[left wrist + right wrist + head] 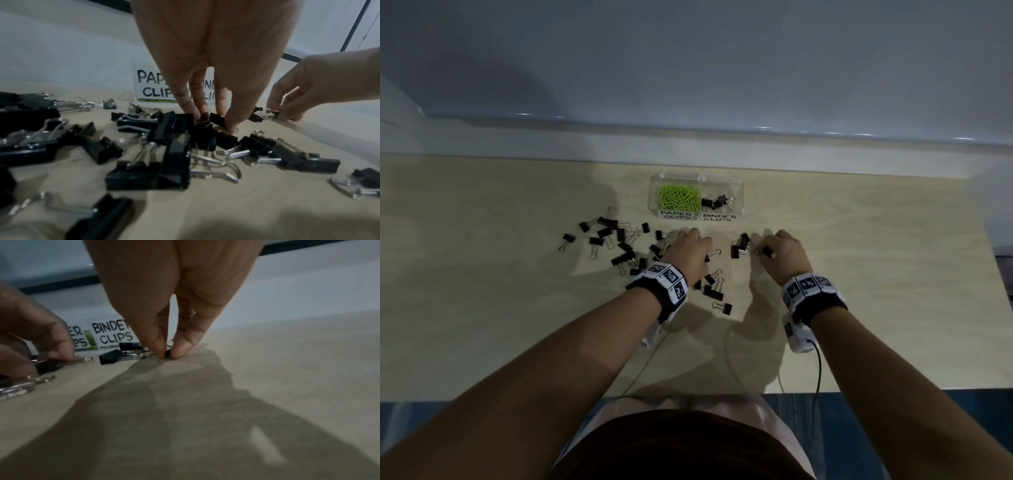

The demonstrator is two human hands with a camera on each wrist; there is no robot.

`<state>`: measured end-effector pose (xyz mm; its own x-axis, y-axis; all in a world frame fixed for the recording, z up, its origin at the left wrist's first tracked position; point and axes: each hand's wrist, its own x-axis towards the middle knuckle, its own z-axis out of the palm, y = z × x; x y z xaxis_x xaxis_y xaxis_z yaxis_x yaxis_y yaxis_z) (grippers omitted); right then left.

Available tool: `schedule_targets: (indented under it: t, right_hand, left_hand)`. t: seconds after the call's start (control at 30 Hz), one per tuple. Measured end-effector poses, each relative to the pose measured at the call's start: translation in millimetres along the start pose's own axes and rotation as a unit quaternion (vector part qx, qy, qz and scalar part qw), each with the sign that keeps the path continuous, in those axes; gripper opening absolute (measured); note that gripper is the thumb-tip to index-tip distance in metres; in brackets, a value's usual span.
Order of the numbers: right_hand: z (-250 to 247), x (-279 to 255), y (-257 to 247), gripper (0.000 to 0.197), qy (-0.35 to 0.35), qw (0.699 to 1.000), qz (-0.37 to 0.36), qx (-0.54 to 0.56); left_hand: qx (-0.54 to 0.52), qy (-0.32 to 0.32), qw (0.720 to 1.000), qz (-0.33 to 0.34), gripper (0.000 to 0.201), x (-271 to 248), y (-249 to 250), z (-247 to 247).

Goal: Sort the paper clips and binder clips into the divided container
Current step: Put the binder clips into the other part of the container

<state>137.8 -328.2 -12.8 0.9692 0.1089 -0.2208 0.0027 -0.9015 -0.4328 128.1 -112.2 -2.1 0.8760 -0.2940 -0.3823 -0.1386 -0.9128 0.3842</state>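
A clear divided container (738,197) stands at the back of the table, green paper clips (678,201) in its left cell and a few black binder clips (717,202) in its right cell. Many black binder clips (616,240) lie scattered on the table. My left hand (690,251) reaches down into the pile, its fingertips (231,125) pinching a binder clip (218,121). My right hand (782,253) pinches a small black binder clip (167,353) between thumb and finger at the table surface, beside a small cluster of clips (739,246).
The labels read PAPER CLIPS (676,215) and BINDER CLIPS (719,218). A grey wall ledge (756,137) runs behind the table. Cables (818,370) trail from the wrist bands towards the near table edge. Bare wood lies to the right of my right hand.
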Motion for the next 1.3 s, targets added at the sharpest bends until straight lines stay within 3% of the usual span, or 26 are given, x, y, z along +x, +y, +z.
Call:
schedule_targets:
  t: [0.13,0.27,0.37,0.6,0.67,0.77,0.83,1.0,1.13,1.3]
  right_hand:
    - [2.4,-9.7,-1.4,0.008,0.057,0.996,0.007,0.066]
    - [-3.8,-7.3,-15.3,0.013,0.108,0.976,0.06,0.177]
    - [-20.3,4.9,-38.9,0.012,0.124,0.968,0.026,0.216]
    - [-49.3,49.5,-81.5,0.02,0.136,0.964,-0.031,0.225]
    - [-48.7,47.7,-78.3,0.02,0.143,0.968,-0.024,0.205]
    - [-34.9,33.7,-60.4,0.02,0.132,0.979,0.017,0.153]
    - [-18.0,24.3,-48.5,0.02,0.087,0.988,0.061,0.113]
    - [10.8,16.2,-55.5,0.025,0.006,0.997,0.076,0.023]
    - [20.6,24.8,-70.0,0.029,-0.004,0.996,0.083,0.023]
    - [17.1,33.4,-74.6,0.02,-0.017,0.994,0.087,0.064]
  left_hand:
    - [-0.065,0.012,0.997,-0.03,0.027,0.4,-0.6,-0.7]
    - [-0.089,0.007,0.995,-0.038,0.025,-0.1,-3.8,-5.7]
    - [-0.078,0.005,0.997,-0.021,0.025,-2.0,-4.8,-12.0]
    - [-0.162,0.197,0.966,0.033,0.022,19.8,14.8,-80.2]
    - [-0.161,0.218,0.962,0.035,0.027,28.7,11.5,-94.1]
    - [-0.105,0.196,0.974,0.035,0.023,22.7,3.9,-92.1]
    - [-0.085,0.163,0.982,0.043,0.014,9.1,-3.2,-75.4]
    - [-0.002,-0.042,0.997,0.071,0.03,-17.1,-20.5,-20.3]
    - [0.025,-0.047,0.995,0.086,0.04,-18.6,-20.4,-8.1]
    - [-0.009,-0.021,0.996,0.084,0.033,-19.6,-21.3,-10.6]
